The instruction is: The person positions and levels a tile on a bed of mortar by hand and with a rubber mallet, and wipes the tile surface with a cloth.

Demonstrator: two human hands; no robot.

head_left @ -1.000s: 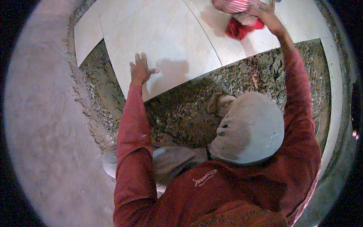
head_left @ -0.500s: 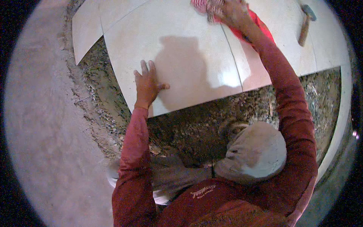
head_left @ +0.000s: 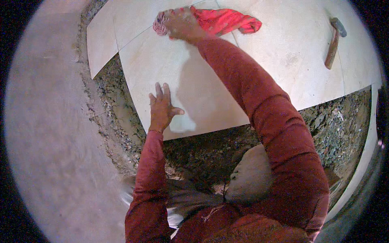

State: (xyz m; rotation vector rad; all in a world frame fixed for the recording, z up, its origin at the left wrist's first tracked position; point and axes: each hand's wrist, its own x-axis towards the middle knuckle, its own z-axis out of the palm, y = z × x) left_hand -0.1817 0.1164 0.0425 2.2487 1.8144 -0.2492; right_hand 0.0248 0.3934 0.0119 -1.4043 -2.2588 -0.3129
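Large cream floor tiles (head_left: pixel 152 67) lie side by side in front of me. My left hand (head_left: pixel 162 109) rests flat on the near left tile, fingers spread, close to its front edge. Stretched far forward, my right hand (head_left: pixel 183 25) is closed on a red cloth (head_left: pixel 225 21). A striped, bunched end of the cloth sticks out left of the fingers, and its red tail trails to the right over the tiles. The cloth is pressed to the tile surface near a joint between tiles. Part of the near tile is hidden behind my right forearm.
A hammer (head_left: pixel 334 44) with a wooden handle lies on the tiles at the far right. Rough, gravelly soil (head_left: pixel 202 152) borders the tiles' front edge, under my legs. More dirt runs along the left side, beside a grey concrete floor (head_left: pixel 52 121).
My right hand has swept the cloth left across the tiles, and its tail now stretches out to the right. My left hand stays flat on the tile. The view has shifted slightly.
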